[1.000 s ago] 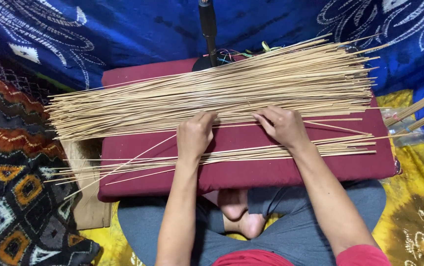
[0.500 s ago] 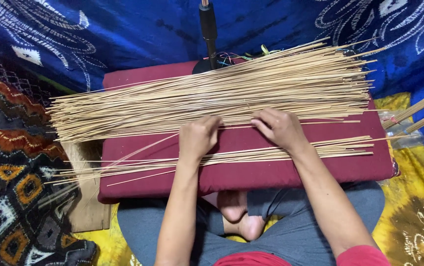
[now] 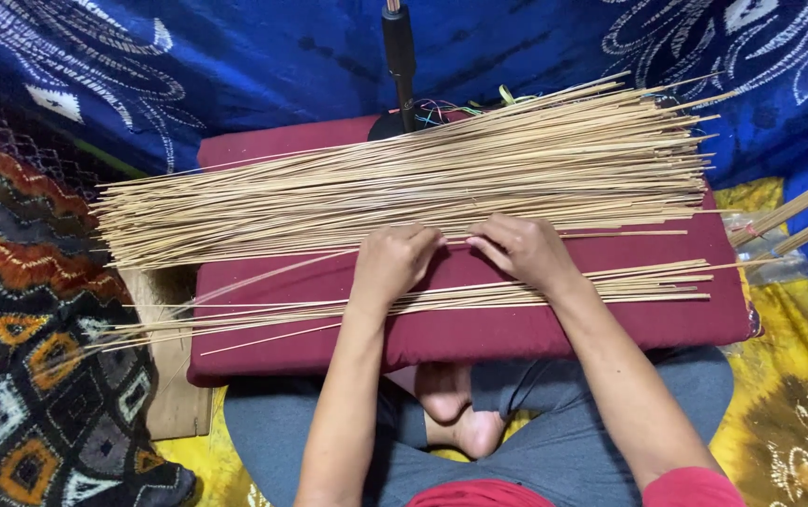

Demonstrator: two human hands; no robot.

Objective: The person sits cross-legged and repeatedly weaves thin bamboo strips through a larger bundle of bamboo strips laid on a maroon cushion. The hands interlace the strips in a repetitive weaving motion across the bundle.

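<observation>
The left hand [image 3: 392,265] and the right hand [image 3: 520,250] rest side by side at the near edge of a large heap of thin pale sticks [image 3: 404,192], which lies across a maroon cushion [image 3: 479,329] on the person's lap. Both hands are curled, fingertips tucked down against the sticks at the heap's near edge; the fingers hide what is under them, so I cannot tell whether either hand actually pinches a stick or only presses on them. A smaller row of sticks [image 3: 441,299] lies nearer the body, passing under both wrists. The stick ends on the left overhang the cushion and blur into a patterned cloth [image 3: 28,357]. A black stand [image 3: 398,56] rises behind the heap, its top cut off by the frame. 2 thicker sticks [image 3: 798,216] enter at the right edge, mostly out of view. Against the picture from 0.5 s ago, both hands sit in nearly the same place, and the heap and the smaller row look unchanged.
</observation>
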